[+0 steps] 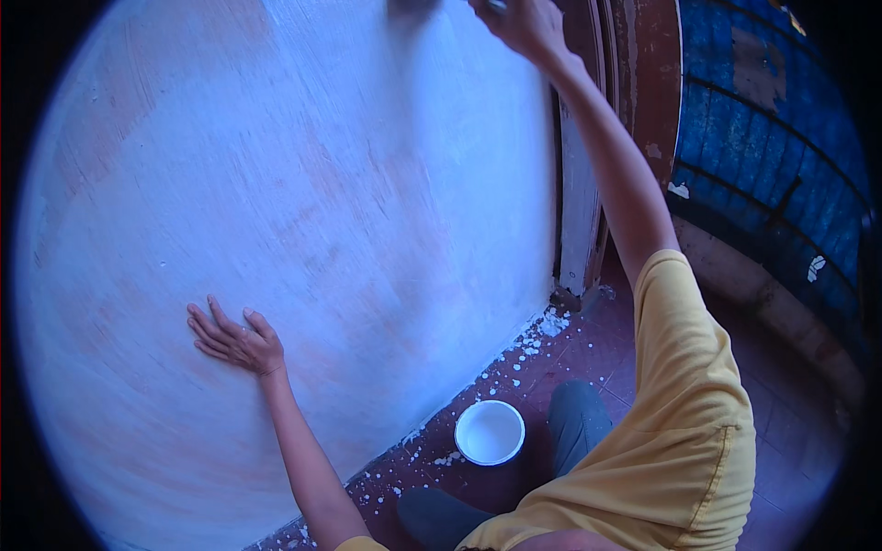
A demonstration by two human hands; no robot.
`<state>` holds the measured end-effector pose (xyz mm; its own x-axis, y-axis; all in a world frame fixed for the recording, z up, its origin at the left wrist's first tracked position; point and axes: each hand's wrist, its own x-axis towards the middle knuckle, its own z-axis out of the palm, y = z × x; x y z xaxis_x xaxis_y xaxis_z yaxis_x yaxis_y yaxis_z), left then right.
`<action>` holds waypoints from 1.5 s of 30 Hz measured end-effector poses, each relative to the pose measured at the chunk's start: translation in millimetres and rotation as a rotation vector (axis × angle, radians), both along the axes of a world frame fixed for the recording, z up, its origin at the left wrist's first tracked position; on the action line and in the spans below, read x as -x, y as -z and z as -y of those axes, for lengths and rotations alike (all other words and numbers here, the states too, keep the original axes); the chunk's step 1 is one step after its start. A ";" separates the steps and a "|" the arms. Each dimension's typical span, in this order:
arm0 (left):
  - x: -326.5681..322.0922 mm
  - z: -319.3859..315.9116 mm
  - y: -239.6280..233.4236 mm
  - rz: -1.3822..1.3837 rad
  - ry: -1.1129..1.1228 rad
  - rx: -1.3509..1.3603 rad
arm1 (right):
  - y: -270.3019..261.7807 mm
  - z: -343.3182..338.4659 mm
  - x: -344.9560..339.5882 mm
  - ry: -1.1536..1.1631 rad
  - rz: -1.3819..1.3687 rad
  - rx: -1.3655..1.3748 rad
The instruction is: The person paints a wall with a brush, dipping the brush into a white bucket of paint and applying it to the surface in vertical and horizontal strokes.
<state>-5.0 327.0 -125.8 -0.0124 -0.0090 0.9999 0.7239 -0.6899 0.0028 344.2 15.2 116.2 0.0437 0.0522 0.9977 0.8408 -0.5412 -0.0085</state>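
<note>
My left hand (239,342) rests on the painted wall (296,227), its fingers spread and nothing held. At the top edge my right hand (525,24) is closed around a small part of a tool, whose kind I cannot tell because it is mostly cut off. Left of that hand, a blurred dark shape (411,8) touches the top edge. The wall bears uneven whitish paint with pinkish patches and streaks. Below, on the floor between the wall and my knees, stands a round white tub (489,432) with a pale inside.
A worn wooden door frame (581,200) borders the wall on the right. Past it is a blue barred panel (751,124) above a low curved ledge (765,275). White paint spots (529,344) lie on the reddish tiled floor (599,344) along the wall's foot.
</note>
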 end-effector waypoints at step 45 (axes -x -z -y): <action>-6.2 0.3 -7.9 0.014 -0.037 -0.068 | 75.5 31.4 -50.7 0.037 -0.208 0.110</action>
<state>1.2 326.7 -117.9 -0.0248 -0.0775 0.9967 0.7492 -0.6615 -0.0328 394.9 -16.3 40.7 0.2516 0.1543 0.9555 0.8067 -0.5788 -0.1189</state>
